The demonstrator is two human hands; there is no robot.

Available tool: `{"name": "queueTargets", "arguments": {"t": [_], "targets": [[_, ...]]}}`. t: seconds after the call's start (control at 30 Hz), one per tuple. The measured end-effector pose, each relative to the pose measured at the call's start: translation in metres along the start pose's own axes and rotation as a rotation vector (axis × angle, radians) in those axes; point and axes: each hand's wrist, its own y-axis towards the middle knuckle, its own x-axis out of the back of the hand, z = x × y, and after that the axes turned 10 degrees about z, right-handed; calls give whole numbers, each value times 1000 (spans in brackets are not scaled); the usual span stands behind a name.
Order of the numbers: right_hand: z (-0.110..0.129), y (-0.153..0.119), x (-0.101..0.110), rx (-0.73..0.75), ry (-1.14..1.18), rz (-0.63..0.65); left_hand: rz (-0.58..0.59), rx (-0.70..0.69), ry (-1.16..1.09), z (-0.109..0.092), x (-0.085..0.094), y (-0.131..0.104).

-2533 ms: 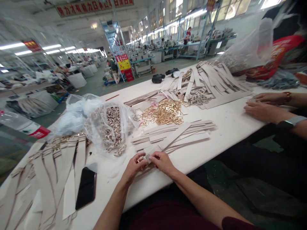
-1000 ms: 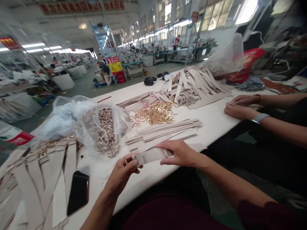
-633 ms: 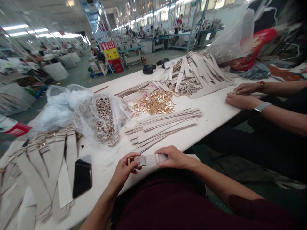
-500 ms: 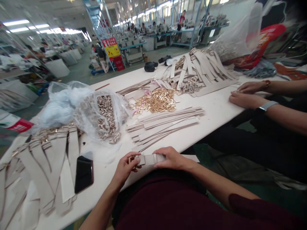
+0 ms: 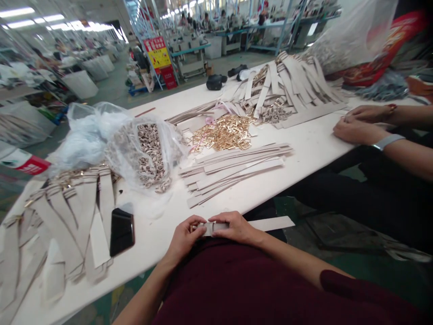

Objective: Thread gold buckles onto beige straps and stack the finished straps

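Between my two hands, at the table's near edge, is a pale grey belt strap (image 5: pixel 272 224). My left hand (image 5: pixel 186 235) pinches its buckle end, and the fingers mostly cover the buckle. Closed around the strap just beside it, my right hand (image 5: pixel 235 227) has thumb and fingers close to a loop on the strap. The strap's free end sticks out to the right past my right wrist. Beyond my hands lie a stack of flat grey straps (image 5: pixel 237 169) and a heap of gold buckles (image 5: pixel 233 131).
An open plastic bag of small strap loops (image 5: pixel 150 155) stands left of the buckles. Buckled straps (image 5: pixel 72 216) and a black phone (image 5: pixel 122 231) lie at the left. More straps (image 5: pixel 294 85) are piled at the back right. A co-worker's hands (image 5: pixel 358 126) work at the right edge.
My hands have drawn closer together on the strap, and the gold buckle seen before is now mostly covered by my left fingers. More of the strap's free end shows at the right.
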Motion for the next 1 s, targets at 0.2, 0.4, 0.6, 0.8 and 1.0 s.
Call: {"name": "queueTargets", "arguments": {"t": [0.2, 0.4, 0.6, 0.8, 1.0], "targets": [[0, 2, -1, -69, 215, 43, 37, -53, 117, -9, -11, -5], [-1, -9, 1, -242, 40, -12, 146, 26, -70, 9, -7, -3], [-4, -13, 0, -208, 60, 20, 93, 8, -14, 6, -16, -5], [-8, -1, -3, -270, 421, 130, -88, -13, -15, -3, -28, -6], [-6, 2, -9, -280, 428, 7, -126, -135, 203, -5, -29, -3]]}}
